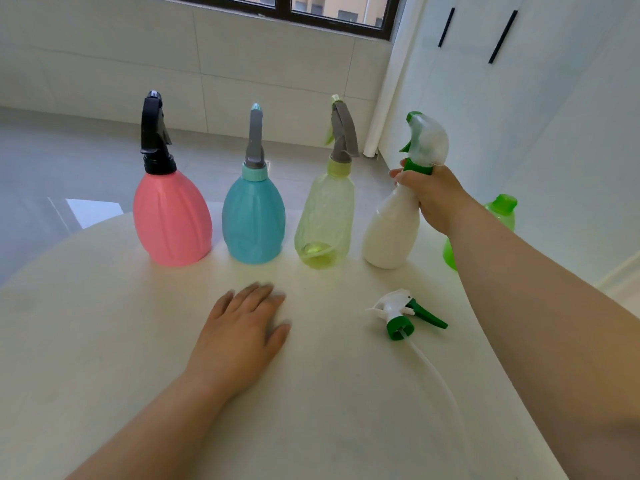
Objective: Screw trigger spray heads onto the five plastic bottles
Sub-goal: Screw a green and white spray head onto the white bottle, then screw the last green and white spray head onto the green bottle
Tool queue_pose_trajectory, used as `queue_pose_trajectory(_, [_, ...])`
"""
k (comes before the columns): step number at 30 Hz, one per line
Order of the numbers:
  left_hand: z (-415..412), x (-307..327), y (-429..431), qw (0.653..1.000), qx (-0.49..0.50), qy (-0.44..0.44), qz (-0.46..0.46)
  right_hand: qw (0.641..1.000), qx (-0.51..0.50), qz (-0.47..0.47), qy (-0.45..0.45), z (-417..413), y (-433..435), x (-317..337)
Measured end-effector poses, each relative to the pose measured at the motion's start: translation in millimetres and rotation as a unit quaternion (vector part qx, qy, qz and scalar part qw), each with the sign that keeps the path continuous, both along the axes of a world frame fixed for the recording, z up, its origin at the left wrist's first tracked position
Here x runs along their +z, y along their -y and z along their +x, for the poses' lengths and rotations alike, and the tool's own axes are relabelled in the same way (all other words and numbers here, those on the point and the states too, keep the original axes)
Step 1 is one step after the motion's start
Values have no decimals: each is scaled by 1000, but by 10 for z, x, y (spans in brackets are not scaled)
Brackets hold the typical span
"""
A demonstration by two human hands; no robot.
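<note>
A row of bottles stands on the round white table (pixel 104 341): a pink bottle (pixel 171 220) with a black spray head, a teal bottle (pixel 253 220) with a grey head, a clear yellow-green bottle (pixel 323 220) with a grey head, and a white bottle (pixel 389 230) with a white-and-green head (pixel 426 140). My right hand (pixel 436 199) grips the white bottle at its neck. A green bottle (pixel 500 213) stands behind my right forearm, partly hidden and with no head on it. A loose white-and-green spray head (pixel 401 313) with its tube lies on the table. My left hand (pixel 239 334) rests flat, fingers apart.
The table's curved edge runs behind the bottles, with grey floor beyond. A tiled wall and a window are at the back. White cabinet doors with black handles (pixel 502 36) stand to the right.
</note>
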State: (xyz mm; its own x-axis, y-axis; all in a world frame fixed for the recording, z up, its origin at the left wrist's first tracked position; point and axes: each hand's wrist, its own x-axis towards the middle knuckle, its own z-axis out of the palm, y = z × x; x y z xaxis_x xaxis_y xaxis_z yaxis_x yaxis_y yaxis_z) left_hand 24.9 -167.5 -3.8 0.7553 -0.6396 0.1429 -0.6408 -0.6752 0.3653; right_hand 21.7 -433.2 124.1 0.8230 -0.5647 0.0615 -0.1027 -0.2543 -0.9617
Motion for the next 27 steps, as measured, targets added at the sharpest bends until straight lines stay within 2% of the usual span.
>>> queue_pose_trajectory(6, [2,-4,4,1000,1,0,3,1000,11,5,-13,-55,37,-37])
queue_pose_trajectory(12, [-3,-7,-1,1000,0,-4,9,997,-4,-13,-73,-351,67,-3])
queue_pose_trajectory(18, [-23,20,-11,1000,-1,-7,7,984,-63,-98,-132,-874,-53,-45])
queue_pose_trajectory(21, [-42,26,-18,1000,0,-9,2,961,-61,-158,-218,-1021,-194,-115])
queue_pose_trajectory(25, [-68,27,-30,1000,-2,-9,3,890,10,-255,-377,-1043,-408,-252])
queue_pose_trajectory(27, [-78,24,-38,1000,-2,-8,4,860,29,-295,-415,-1005,-531,-317])
